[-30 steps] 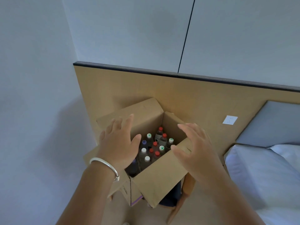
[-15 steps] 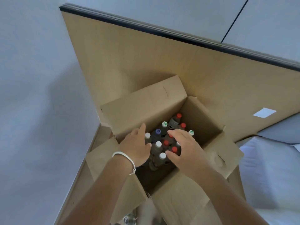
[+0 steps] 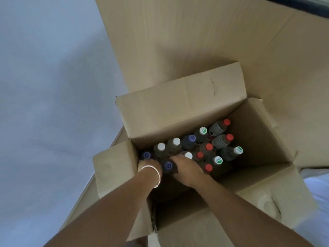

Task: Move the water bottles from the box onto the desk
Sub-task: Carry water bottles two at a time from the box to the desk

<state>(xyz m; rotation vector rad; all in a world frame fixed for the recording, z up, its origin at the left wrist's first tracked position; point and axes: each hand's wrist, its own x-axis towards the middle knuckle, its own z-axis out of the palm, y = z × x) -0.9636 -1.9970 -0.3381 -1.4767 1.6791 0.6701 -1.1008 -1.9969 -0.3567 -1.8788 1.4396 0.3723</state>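
Now both hands [image 3: 185, 168] in box [image 3: 178, 104], w/ purple-cap bottle [image 3: 168, 165] btwn.

Left hand [image 3: 149, 165] mostly sunk behind the purple-capped bottle [image 3: 168, 166], fingers out of sight; grip unreadable. Right hand [image 3: 187, 169] with fingertips buried among the bottle necks, hold on anything impossible to judge. Bottle bodies lost in shadow inside the cardboard box [image 3: 179, 107], labels too dark to read. Cap markings too small to make out. Both forearms cut off at the bottom edge. White bedding [image 3: 318, 189] clipped at the right edge
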